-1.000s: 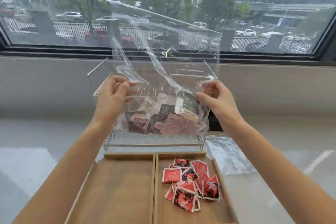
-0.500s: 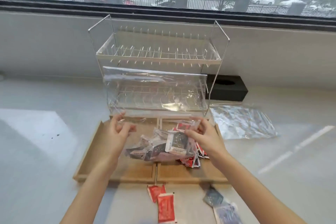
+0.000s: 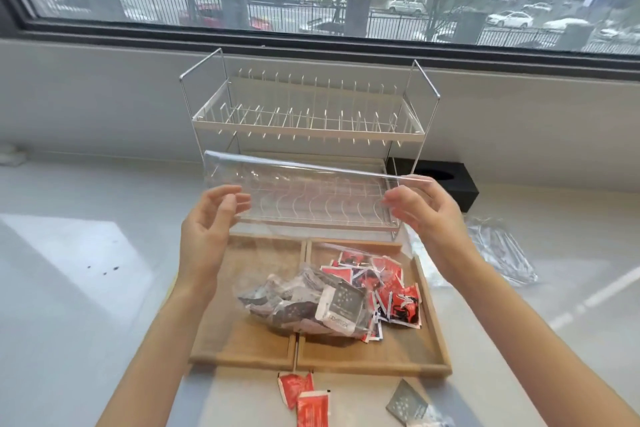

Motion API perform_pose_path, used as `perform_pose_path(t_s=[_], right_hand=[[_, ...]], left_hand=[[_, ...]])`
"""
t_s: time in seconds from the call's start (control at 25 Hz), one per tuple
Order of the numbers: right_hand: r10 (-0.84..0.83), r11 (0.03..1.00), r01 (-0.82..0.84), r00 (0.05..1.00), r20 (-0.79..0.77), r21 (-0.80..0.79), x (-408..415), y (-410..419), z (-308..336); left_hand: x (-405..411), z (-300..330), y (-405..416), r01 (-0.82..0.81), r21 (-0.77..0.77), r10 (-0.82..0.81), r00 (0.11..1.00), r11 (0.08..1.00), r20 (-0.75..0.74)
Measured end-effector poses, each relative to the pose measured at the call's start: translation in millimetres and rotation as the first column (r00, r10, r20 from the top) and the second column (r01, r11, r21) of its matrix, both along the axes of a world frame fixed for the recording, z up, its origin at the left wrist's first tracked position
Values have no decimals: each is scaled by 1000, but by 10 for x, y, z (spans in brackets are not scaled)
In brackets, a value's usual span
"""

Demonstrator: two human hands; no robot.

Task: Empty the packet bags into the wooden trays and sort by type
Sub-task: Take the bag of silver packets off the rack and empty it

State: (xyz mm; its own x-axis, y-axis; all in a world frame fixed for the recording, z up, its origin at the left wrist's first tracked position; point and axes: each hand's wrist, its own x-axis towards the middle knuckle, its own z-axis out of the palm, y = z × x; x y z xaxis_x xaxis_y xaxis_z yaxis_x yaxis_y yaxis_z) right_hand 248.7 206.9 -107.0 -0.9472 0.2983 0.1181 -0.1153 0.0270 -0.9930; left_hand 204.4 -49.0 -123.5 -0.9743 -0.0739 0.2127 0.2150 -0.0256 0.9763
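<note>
- Two hands raised above the trays, palms facing each other, a clear bag [image 3: 304,194] stretched between them.
- Left hand [image 3: 207,236]: fingers loosely spread at the bag's left edge; whether they pinch the film cannot be told.
- Right hand [image 3: 427,218]: fingers loosely spread at the bag's right edge; contact likewise unclear.
- Bag's lower part sags onto the trays, grey packets [image 3: 311,302] bunched inside, straddling the divider.
- Left tray [image 3: 249,350] and right tray [image 3: 408,354] side by side; red packets [image 3: 391,291] heaped in the right one.
- Two red packets [image 3: 304,399] and a grey packet [image 3: 407,404] on the counter near the trays.
- Wire rack [image 3: 308,121] behind; second bag [image 3: 502,250] to the right.
</note>
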Motion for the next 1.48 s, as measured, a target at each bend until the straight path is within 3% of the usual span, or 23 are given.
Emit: perform_pose_path(t_s=[0.2,0.32,0.36,0.44,0.48,0.56,0.68,0.8,1.04,1.12,1.32,1.48], right_hand=[[-21,999,22,999,-46,33,-211,172,560],[110,949,-111,994,20,295,-338,76,934],[201,885,-226,974,104,408,-374,-28,998],[374,652,-495,869,324,574,-430,-298,1015],[435,545,-603,798,417,583,-457,-433,983],[525,466,-737,675,518,489,-504,-636,900],[618,519,-817,562,550,251,-531,-725,835],[675,516,-849,486,555,115,-528,-651,777],[709,586,-807,465,531,-75,-524,-561,673],[711,575,-815,457,535,-68,-502,-557,664],[638,649,-759,571,517,37,-445,-572,710],[621,657,-750,598,507,79,-420,-601,681]], left_hand=[[-36,167,97,32,-50,-35,997,998,-69],[24,212,171,89,-92,-99,990,992,-100],[53,231,196,112,-114,-125,985,987,-117],[112,267,239,145,-162,-169,974,976,-148],[137,287,255,159,-171,-186,970,972,-156],[171,323,263,169,-168,-196,967,971,-162],[183,323,230,140,-161,-168,971,977,-173],[198,294,220,150,-190,-182,969,970,-168],[199,331,274,177,-214,-213,965,961,-156],[211,338,280,179,-226,-218,963,957,-157],[217,335,245,187,-250,-228,963,950,-147],[214,343,247,193,-265,-238,960,945,-148]])
